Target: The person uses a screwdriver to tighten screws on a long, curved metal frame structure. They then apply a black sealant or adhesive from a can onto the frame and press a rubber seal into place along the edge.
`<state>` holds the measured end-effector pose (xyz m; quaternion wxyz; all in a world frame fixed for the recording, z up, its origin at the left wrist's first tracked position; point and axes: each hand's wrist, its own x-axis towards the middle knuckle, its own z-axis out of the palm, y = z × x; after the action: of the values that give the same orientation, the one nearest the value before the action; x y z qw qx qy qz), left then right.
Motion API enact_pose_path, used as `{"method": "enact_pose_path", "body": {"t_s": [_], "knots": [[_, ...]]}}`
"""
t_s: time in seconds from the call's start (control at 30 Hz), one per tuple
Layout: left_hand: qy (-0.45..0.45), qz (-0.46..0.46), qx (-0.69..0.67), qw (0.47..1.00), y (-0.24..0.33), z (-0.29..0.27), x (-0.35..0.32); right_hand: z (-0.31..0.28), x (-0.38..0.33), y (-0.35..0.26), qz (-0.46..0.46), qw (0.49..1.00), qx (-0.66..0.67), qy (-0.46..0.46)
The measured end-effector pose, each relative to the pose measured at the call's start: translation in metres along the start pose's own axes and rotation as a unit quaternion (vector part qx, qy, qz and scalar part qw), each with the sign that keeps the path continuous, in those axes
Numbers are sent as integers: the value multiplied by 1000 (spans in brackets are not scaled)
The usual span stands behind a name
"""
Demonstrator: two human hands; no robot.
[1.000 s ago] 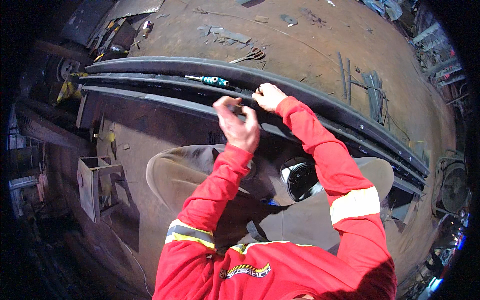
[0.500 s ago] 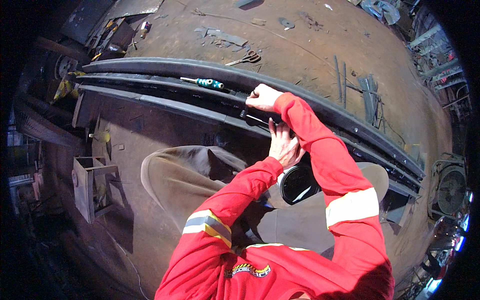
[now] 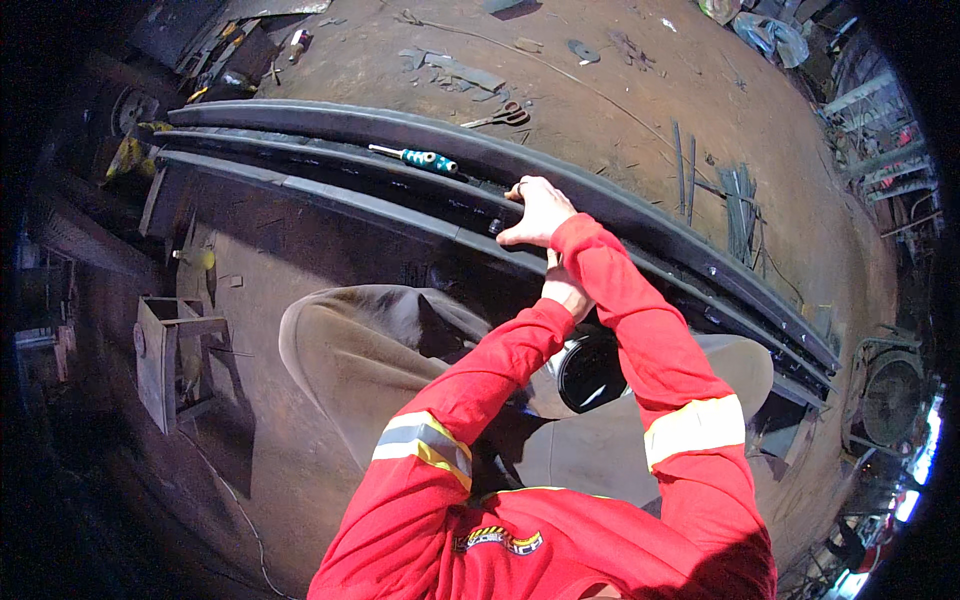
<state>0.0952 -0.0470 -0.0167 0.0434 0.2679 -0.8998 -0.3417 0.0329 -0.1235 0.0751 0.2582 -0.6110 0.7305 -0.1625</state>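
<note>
right hand (image 3: 540, 212): we press it palm-down on the stack of long black curved steel strips (image 3: 330, 125), centre of frame; fingers spread flat, gripping nothing.
left hand (image 3: 566, 288): just below it, mostly hidden behind the red right sleeve (image 3: 640, 330); we cannot tell if its fingers are open or closed.
strips: they arc from upper left to lower right; our fingertips (image 3: 516, 192) touch the middle strip.
screwdriver (image 3: 415, 157): green handle, lying on the strips, near, left of the fingers.
scissors (image 3: 498, 119): on the rusty floor above.
doing it well: we judge we should keep firm downward pressure and keep the fingers away from the gaps between strips.
</note>
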Motion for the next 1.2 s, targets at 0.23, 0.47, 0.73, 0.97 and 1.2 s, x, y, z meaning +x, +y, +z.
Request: {"method": "enact_pose_path", "body": {"t_s": [0.23,0.47,0.73,0.97,1.2], "knots": [[-10,0,-6,1000,-5,4,12,41,5,1,-81,982,-126,115],[-35,59,-7,998,-2,-8,9,38,1,4,-98,975,-150,130],[-23,243,-199,949,-1,-36,-26,33,2,-2,-68,981,-128,128],[16,437,0,900,23,-146,-117,24,-4,6,-61,978,-109,168],[440,-134,-327,826,-119,-239,-84,29,0,-8,-42,989,-73,123]]}}
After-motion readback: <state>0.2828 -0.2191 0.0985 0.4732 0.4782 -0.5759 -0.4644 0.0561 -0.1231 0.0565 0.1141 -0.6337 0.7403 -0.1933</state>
